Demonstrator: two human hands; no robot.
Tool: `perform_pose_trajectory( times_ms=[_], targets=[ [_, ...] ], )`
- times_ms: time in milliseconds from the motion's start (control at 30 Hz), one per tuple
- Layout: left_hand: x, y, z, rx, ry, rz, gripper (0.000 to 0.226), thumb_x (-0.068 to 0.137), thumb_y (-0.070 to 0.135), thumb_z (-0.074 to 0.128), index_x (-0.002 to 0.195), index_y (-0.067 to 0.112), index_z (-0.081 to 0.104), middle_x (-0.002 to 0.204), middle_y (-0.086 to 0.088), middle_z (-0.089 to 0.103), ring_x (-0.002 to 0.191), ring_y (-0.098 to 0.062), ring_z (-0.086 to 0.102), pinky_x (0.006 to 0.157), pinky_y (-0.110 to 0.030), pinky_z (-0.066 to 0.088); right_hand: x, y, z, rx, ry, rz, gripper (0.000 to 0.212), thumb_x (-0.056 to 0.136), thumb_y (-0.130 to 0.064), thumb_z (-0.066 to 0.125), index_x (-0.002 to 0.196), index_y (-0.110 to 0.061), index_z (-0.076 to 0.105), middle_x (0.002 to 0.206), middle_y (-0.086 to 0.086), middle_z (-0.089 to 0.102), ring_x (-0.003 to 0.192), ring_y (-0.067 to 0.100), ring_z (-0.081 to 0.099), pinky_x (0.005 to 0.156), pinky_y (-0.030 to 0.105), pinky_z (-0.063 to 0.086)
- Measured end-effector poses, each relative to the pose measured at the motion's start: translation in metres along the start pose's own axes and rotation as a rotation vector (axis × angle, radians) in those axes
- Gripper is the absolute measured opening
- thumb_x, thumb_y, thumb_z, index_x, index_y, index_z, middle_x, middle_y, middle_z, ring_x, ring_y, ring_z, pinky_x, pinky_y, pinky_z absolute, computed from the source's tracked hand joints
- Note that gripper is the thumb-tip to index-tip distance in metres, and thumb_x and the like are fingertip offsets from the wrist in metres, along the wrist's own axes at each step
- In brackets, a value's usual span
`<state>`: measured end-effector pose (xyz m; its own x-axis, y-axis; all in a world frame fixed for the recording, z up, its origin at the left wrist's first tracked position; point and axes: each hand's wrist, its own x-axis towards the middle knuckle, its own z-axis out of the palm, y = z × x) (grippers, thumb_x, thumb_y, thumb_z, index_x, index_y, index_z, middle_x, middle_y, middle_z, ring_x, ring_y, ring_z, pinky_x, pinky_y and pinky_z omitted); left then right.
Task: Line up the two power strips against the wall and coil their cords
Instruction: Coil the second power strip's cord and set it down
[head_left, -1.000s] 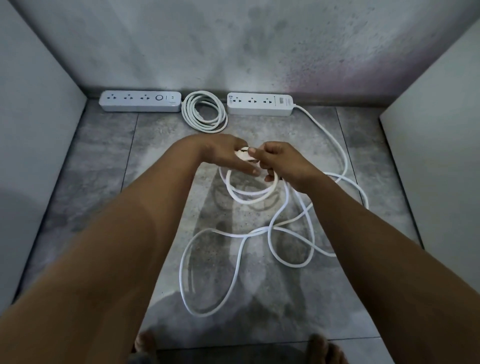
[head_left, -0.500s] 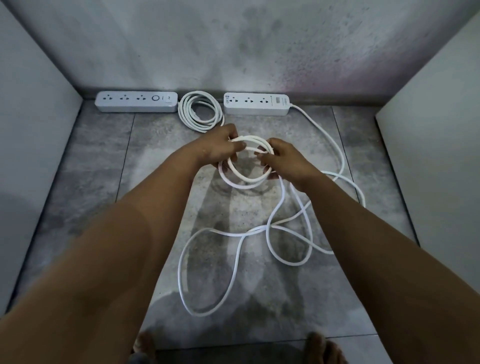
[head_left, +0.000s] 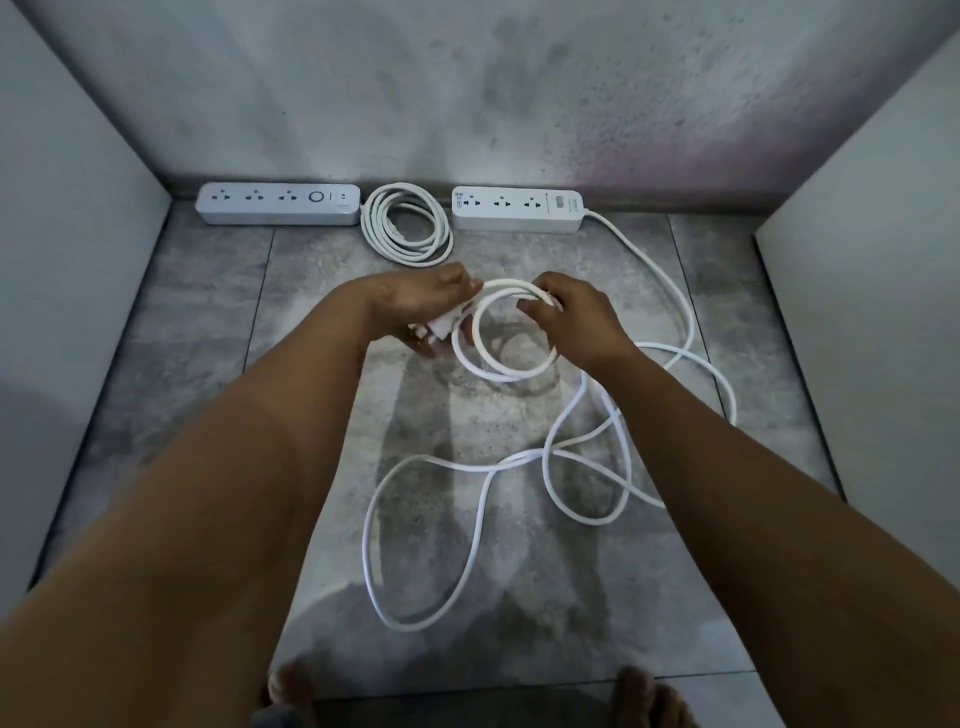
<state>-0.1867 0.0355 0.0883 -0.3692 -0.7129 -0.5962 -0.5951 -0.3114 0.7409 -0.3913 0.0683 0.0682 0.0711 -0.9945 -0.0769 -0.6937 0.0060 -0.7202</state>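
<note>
Progress first, from the head view, which is the only one. Both strips already sit flush against the wall (head_left: 467, 104): the left power strip (head_left: 278, 210) at about 11 o'clock and the right power strip (head_left: 519, 209) at about 12 to 1 o'clock, end to end in one row. Between them, touching the floor (head_left: 208, 312) just in front of the wall, lies the first cord (head_left: 408, 234), wound into a neat flat coil. I'd call that half done.

What's left is the second cord (head_left: 366, 551). It leaves the right strip's far end, swings out toward 3 o'clock and then sprawls in big messy loops from the middle of the floor down to 6 o'clock, crossing itself a couple of times. Only one small ring of it is formed so far, held up between the hands at the center. So my guess is maybe two thirds of the task done, with most of this cord to gather and then set down by its strip.

Now the hands. The left hand (head_left: 415, 306) has its fingers (head_left: 457, 283) curled around the plug (head_left: 441, 327) and the start of the ring, palm facing down-ish. The right hand (head_left: 576, 317) pinches the top of the ring at about 1 o'clock of it, fingers (head_left: 540, 306) pressed together on the cord, not spread. Bare toes (head_left: 291, 691) peek in at 6 o'clock.
</note>
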Motion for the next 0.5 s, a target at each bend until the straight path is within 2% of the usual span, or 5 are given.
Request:
perform_pose_trajectory(
  times_ms=[67,133,233,367,500],
  targets=[
    [0.000,0.002,-0.002,0.030,-0.069,-0.069,0.034,0.104,0.043,0.035,0.118,0.016,0.050,0.109,-0.023,0.065,0.086,-0.027,0.059,0.077,-0.039,0.051,0.000,-0.002,-0.001,-0.059,-0.042,-0.032,0.014,0.093,-0.024,0.062,0.093,-0.011,0.064,0.073,0.000,0.056,0.067,0.020,0.054,0.070,0.038,0.048],
    [0.001,0.006,0.000,-0.063,-0.143,-0.076,0.044,0.103,0.048,0.035,0.121,0.013,0.055,0.119,-0.019,0.066,0.096,-0.025,0.061,0.083,-0.037,0.048,0.000,-0.007,0.000,-0.099,-0.084,-0.069,0.012,0.093,-0.023,0.062,0.095,-0.012,0.065,0.075,-0.001,0.059,0.066,0.017,0.054,0.068,0.035,0.047],
    [0.003,0.014,0.007,-0.025,-0.206,-0.048,0.066,0.092,0.066,0.038,0.102,0.008,0.068,0.096,-0.012,0.074,0.087,-0.025,0.068,0.080,-0.033,0.052,0.002,-0.018,0.001,-0.119,-0.140,-0.145,0.007,0.093,-0.022,0.062,0.092,-0.016,0.064,0.079,-0.005,0.060,0.070,0.012,0.053,0.065,0.026,0.038],
    [0.007,0.006,0.010,-0.235,-0.167,-0.010,0.049,0.093,0.053,0.053,0.075,0.008,0.061,0.059,-0.007,0.059,0.056,-0.022,0.060,0.056,-0.028,0.052,0.001,-0.020,0.001,-0.013,-0.079,-0.042,0.025,0.088,-0.029,0.068,0.085,-0.009,0.054,0.074,0.000,0.060,0.060,0.016,0.057,0.052,0.028,0.043],
    [0.011,0.003,0.012,-0.586,-0.158,-0.052,0.041,0.095,0.043,0.055,0.069,0.011,0.052,0.050,0.000,0.048,0.047,-0.016,0.053,0.056,-0.029,0.053,0.001,-0.015,-0.003,0.136,-0.107,0.140,0.023,0.084,-0.021,0.070,0.093,-0.011,0.051,0.078,0.002,0.060,0.061,0.016,0.061,0.056,0.026,0.049]
  ],
)
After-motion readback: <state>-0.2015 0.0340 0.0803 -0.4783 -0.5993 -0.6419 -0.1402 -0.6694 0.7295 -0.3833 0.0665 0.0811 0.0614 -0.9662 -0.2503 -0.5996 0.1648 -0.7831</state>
